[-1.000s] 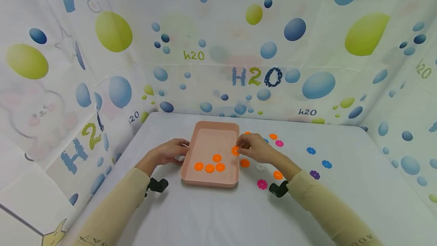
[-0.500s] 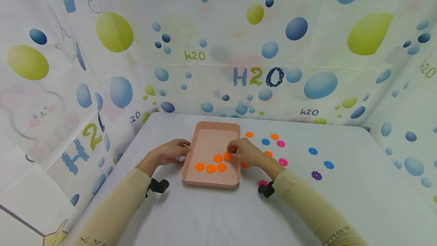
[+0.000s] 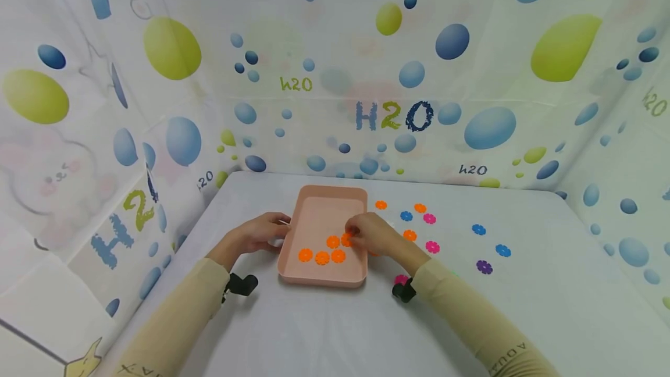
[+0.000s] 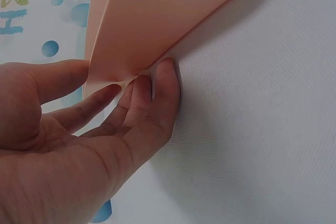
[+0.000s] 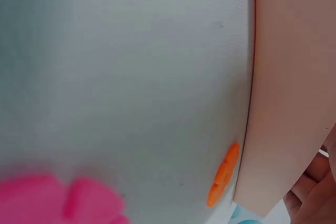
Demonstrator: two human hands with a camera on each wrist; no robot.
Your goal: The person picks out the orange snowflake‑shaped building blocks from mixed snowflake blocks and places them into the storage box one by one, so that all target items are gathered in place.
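A pink rectangular tray (image 3: pixel 332 214) lies on the white table, with several orange flower-shaped plastic discs (image 3: pixel 321 258) in its near half. My left hand (image 3: pixel 262 233) holds the tray by its left side; in the left wrist view the thumb is at the rim and the curled fingers (image 4: pixel 140 93) meet the outer wall low down. Reaching over the tray's right rim, my right hand (image 3: pixel 373 234) pinches another orange disc (image 3: pixel 346 239) close above the tray floor, beside the others. The right wrist view shows only part of that hand, behind the tray wall, and its fingertips are hidden.
Right of the tray lie scattered discs: orange (image 3: pixel 420 208), blue (image 3: pixel 406 216), pink (image 3: pixel 432 246) and a purple disc (image 3: pixel 484 267). Another orange disc (image 5: pixel 224 176) sits close against the tray's outer wall. A patterned cloth (image 3: pixel 314 121) rises behind the table.
The right hand has moved left from the tray's right rim to over its inside, carrying the orange disc lower toward the others. The left hand and tray stay put.
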